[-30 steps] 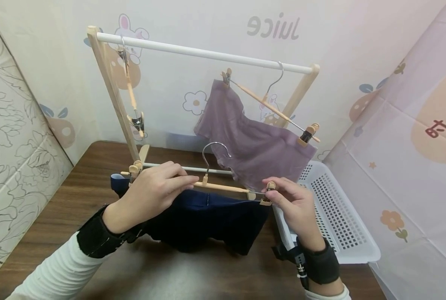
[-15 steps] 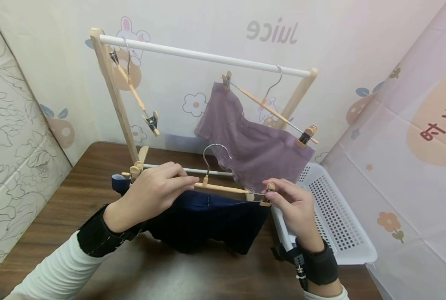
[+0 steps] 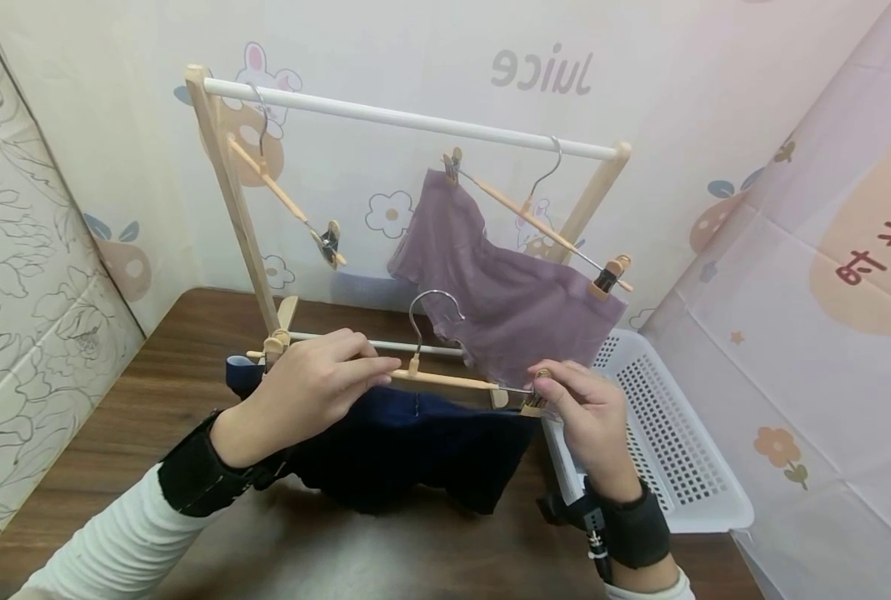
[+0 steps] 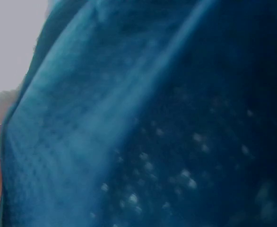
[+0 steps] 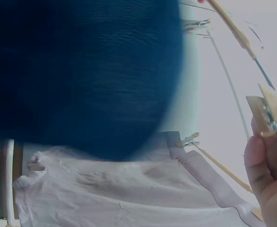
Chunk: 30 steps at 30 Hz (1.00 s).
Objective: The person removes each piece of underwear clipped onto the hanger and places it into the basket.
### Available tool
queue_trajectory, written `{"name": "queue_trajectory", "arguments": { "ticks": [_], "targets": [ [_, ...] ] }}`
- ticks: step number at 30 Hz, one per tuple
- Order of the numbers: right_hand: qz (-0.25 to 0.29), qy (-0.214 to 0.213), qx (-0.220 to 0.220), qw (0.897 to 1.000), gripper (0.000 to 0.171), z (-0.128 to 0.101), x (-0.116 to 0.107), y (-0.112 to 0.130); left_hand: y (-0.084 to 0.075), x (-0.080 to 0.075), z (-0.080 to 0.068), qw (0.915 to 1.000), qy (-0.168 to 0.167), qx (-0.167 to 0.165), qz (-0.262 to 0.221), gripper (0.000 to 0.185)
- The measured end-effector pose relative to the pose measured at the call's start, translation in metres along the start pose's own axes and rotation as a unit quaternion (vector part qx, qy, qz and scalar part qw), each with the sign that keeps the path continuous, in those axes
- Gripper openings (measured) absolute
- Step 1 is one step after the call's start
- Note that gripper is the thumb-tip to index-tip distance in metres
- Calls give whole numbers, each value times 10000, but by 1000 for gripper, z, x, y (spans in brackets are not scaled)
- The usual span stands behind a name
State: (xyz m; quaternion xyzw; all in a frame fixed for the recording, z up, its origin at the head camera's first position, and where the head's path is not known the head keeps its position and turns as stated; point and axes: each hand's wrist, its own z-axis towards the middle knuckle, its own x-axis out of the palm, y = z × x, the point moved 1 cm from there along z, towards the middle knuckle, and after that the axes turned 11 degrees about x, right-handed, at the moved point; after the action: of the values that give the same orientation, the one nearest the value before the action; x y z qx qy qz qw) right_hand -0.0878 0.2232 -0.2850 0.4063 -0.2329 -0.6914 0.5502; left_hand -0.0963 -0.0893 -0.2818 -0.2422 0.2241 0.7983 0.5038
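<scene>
A wooden clip hanger [image 3: 445, 381] with a metal hook is held level above the brown table [image 3: 122, 433]. Navy blue shorts [image 3: 415, 450] hang from it. My left hand [image 3: 317, 392] grips the hanger's bar left of the hook. My right hand [image 3: 583, 412] pinches the right-end clip [image 3: 533, 400], also seen at the right edge of the right wrist view as the clip [image 5: 271, 111]. The navy cloth [image 4: 152, 123] fills the left wrist view and blurs across the navy shorts [image 5: 77, 71] in the right wrist view.
A wooden rack with a white rail [image 3: 415, 121] stands behind. Purple shorts [image 3: 505, 292] hang from it on a clip hanger at the right. An empty clip hanger [image 3: 287, 200] swings at the left. A white perforated basket [image 3: 678, 450] sits at the right.
The empty hanger on the rail's left has swung out to the right. My hands and the hanger with the navy shorts have stayed nearly still.
</scene>
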Motion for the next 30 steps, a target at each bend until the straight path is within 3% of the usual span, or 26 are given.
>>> {"name": "queue_trajectory", "arguments": {
  "ticks": [3, 9, 30],
  "targets": [
    [135, -140, 159, 9997, 9, 1, 1, 1, 0, 0, 1, 10000, -33, 63, 51, 21],
    [617, 110, 334, 9975, 14, 0, 4, -1, 1, -1, 2, 9999, -42, 64, 116, 20],
    [856, 290, 405, 9951, 18, -9, 3, -3, -4, -2, -1, 9999, -86, 80, 104, 19]
  ]
}}
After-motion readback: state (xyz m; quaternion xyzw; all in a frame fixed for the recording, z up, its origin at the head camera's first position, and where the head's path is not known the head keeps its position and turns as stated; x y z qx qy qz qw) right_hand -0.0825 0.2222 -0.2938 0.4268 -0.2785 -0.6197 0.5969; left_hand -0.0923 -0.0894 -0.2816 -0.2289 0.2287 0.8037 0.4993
